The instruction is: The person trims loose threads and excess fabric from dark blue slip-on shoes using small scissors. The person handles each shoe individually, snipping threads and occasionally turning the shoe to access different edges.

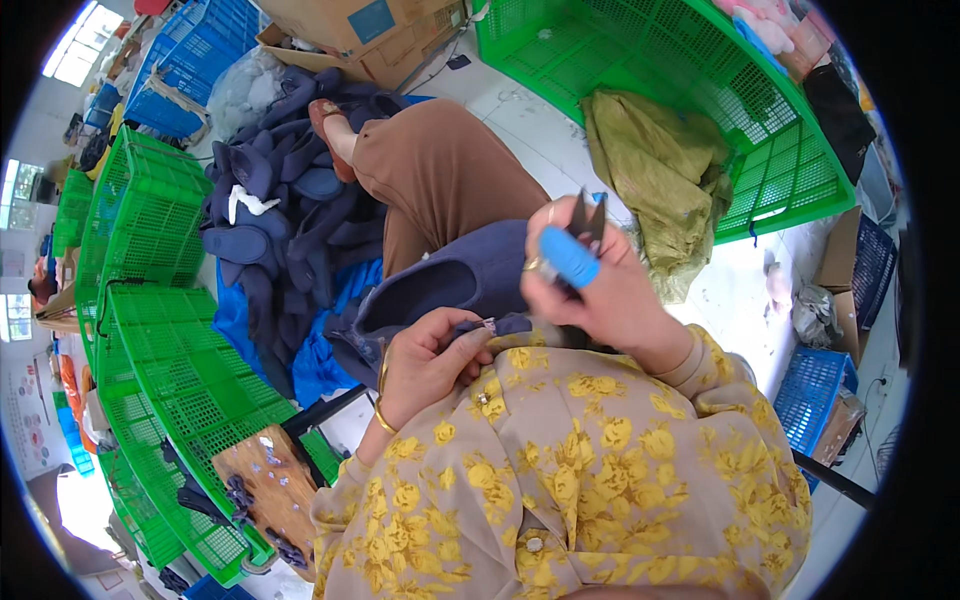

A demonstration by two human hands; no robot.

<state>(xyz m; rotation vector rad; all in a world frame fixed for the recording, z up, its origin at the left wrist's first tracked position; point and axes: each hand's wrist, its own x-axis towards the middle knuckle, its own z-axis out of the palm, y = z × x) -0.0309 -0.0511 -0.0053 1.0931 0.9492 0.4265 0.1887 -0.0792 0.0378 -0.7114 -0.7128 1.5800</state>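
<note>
Navy slippers point(425, 298) lie across my lap, with an open foot hole facing up. My left hand point(428, 368) is closed at the near side, its thumb and fingers pinching an edge of dark navy fabric against my front. A bracelet circles that wrist. Raised just to the right, my right hand point(605, 290) is wrapped round a pair of small dark thread snips point(590, 222). Their two blades point up and stand slightly apart, clear of the slippers. A blue cover sits on my right thumb, and a ring shows on a finger.
A heap of navy slippers point(265, 250) lies left on a blue sheet point(318, 350). Green crates point(150, 210) line the left; a wooden board point(262, 478) with scraps is lower left. At the right stand a large green crate point(660, 60), an olive sack point(650, 165) and a blue basket point(812, 395).
</note>
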